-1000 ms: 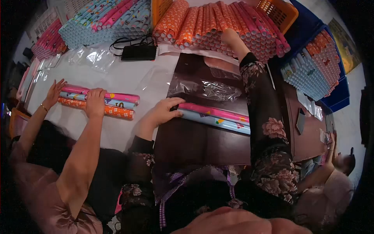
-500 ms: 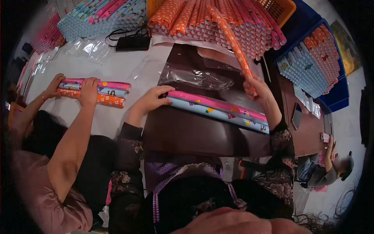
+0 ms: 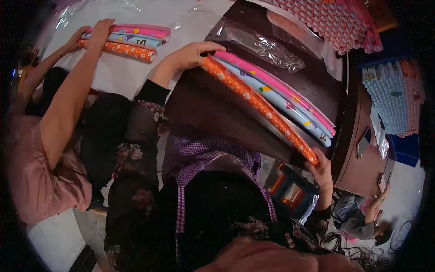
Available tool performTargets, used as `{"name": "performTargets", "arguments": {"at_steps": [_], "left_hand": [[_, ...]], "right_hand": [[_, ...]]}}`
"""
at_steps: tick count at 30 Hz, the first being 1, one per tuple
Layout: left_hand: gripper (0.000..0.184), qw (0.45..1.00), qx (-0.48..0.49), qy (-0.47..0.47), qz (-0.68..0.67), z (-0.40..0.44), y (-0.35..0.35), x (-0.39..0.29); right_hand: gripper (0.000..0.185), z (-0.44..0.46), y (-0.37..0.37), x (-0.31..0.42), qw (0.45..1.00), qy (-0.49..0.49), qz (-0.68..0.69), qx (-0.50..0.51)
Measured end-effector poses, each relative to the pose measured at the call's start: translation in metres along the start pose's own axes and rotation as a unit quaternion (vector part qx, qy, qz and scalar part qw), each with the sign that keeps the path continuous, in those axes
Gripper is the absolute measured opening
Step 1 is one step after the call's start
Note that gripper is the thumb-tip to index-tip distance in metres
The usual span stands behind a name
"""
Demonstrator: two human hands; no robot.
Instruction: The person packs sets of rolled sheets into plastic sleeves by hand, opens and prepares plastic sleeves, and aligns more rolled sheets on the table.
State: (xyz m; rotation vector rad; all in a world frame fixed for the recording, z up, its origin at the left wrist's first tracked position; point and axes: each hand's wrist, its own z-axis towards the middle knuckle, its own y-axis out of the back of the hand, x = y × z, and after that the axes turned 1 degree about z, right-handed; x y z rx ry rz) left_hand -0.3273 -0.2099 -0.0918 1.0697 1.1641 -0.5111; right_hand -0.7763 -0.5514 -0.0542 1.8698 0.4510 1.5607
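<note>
An orange patterned roll slants across the front of the dark table. My right hand is closed round its lower right end. At its upper left end is my left hand, with thumb and fingers around the ends of the rolls. Behind the orange roll a light blue roll and a pink roll lie side by side on the table, their left ends by my left hand. Clear plastic film lies crumpled behind them.
At the left a co-worker's hands hold pink, blue and orange rolls on the white surface. Stacked rolls stand at the back, more at the right, near a phone. Another person sits at the lower right.
My right hand has brought the orange roll from the back stack down to the front of the blue and pink rolls. The view has shifted, and the back stack is now partly out of frame.
</note>
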Motion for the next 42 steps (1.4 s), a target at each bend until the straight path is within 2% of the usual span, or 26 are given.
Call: {"name": "performTargets", "arguments": {"at_steps": [1, 5, 7, 8, 12, 18, 20, 26, 31, 37, 42], "left_hand": [[0.048, 0.995, 0.004, 0.034, -0.09, -0.003, -0.004, -0.019], [0.048, 0.993, 0.01, 0.08, -0.085, 0.044, 0.02, -0.01], [0.048, 0.992, 0.012, 0.077, -0.097, 0.044, 0.02, -0.01], [0.047, 0.991, 0.014, 0.075, -0.108, 0.041, 0.018, -0.01], [0.046, 0.99, 0.016, 0.06, -0.124, 0.042, 0.019, -0.008], [0.045, 0.991, 0.038, 0.034, -0.121, 0.044, 0.023, 0.002], [0.046, 0.997, 0.031, 0.0, -0.069, 0.041, 0.021, -0.001], [0.046, 0.998, 0.043, -0.004, -0.05, 0.044, 0.024, 0.005], [0.046, 0.998, 0.049, -0.048, 0.006, 0.045, 0.026, 0.009], [0.046, 0.995, 0.032, -0.073, 0.067, 0.042, 0.021, 0.012], [0.049, 0.99, 0.022, -0.076, 0.12, 0.039, 0.017, 0.015]], "right_hand": [[0.052, -0.009, 0.017, 0.003, 0.996, 0.02, -0.084, 0.016], [0.05, 0.039, 0.028, -0.007, 0.996, 0.009, -0.083, 0.034], [0.05, 0.048, 0.028, 0.004, 0.983, 0.002, -0.177, 0.037], [0.049, 0.05, 0.025, 0.005, 0.979, 0.069, -0.191, -0.015], [0.056, 0.064, 0.028, 0.003, 0.973, 0.036, -0.227, 0.028], [0.057, 0.078, 0.017, 0.009, 0.951, 0.072, -0.3, -0.024], [0.054, 0.073, 0.018, 0.006, 0.949, 0.071, -0.305, -0.038], [0.044, 0.081, 0.007, -0.001, 0.947, 0.09, -0.301, -0.075], [0.04, 0.086, -0.005, -0.006, 0.916, 0.082, -0.369, -0.137], [0.037, 0.086, -0.006, -0.015, 0.903, 0.103, -0.387, -0.152], [0.039, 0.085, -0.009, -0.014, 0.899, 0.069, -0.404, -0.154]]}}
